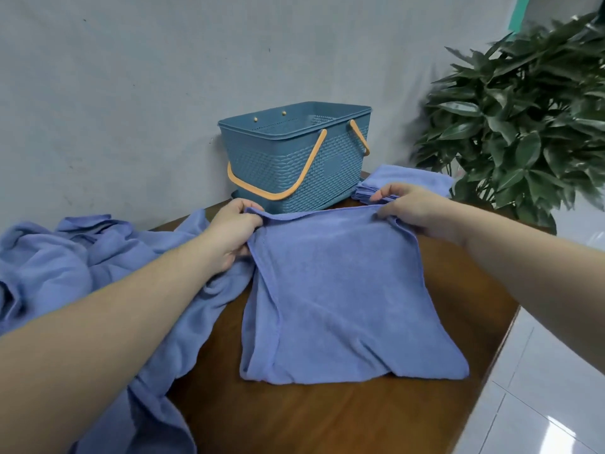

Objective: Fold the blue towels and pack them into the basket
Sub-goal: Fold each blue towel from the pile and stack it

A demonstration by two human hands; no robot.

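A: What fills the frame?
B: A brown desk; a heap of unfolded towels at left, one blue towel spread in the centre.
A: The basket?
B: The basket stands at upper centre, folded towels just right of it.
A: And each grip?
B: Left hand and right hand each pinch a far corner of the spread towel.
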